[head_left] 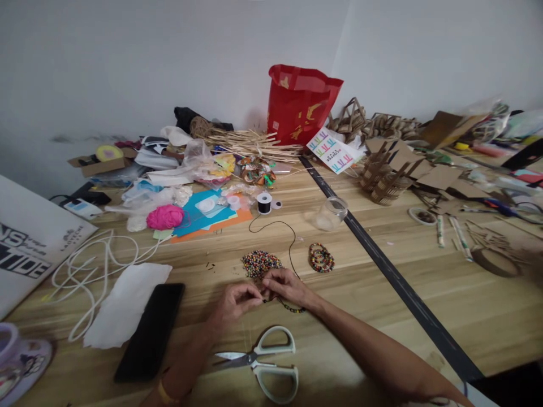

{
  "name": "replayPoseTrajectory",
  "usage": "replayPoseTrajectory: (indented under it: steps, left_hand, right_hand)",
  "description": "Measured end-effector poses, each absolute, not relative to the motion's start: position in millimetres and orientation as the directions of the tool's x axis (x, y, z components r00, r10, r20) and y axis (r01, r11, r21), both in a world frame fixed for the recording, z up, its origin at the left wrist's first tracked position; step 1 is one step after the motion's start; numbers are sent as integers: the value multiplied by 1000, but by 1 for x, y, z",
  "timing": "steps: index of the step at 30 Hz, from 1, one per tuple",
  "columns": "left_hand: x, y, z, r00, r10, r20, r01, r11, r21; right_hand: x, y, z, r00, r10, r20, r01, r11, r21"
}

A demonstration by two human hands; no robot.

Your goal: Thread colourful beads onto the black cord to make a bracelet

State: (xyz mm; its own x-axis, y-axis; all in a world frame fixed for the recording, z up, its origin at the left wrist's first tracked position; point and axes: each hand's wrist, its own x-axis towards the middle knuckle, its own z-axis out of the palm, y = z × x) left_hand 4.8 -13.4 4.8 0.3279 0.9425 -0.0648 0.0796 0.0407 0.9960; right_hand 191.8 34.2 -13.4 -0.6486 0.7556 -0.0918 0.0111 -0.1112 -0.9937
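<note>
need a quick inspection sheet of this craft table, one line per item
surface: wooden table with a dark strip running across it
job's things: bead pile, black cord off a spool, finished bracelets
clutter: scissors, phone, glass jar, pink yarn, red bag, cardboard pieces
grippers: left hand and right hand pinch a short beaded strand
cables: white tubing coiled at left
surroundings: plain white wall

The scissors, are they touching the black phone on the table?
Apart. The head view shows bare wood between the scissors and the black phone.
</note>
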Motion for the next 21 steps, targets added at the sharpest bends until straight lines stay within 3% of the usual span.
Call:
replayPoseTrajectory:
  steps: [13,21]
  left_hand:
    - [1,-14,7,300,954,-2,62,-18,998]
    - [1,-13,10,254,966,-44,103,18,995]
  right_hand:
    - [191,37,-17,-660,745,-95,-16,-141,-990]
    - [191,37,-20,-664,741,-105,-8,-147,-989]
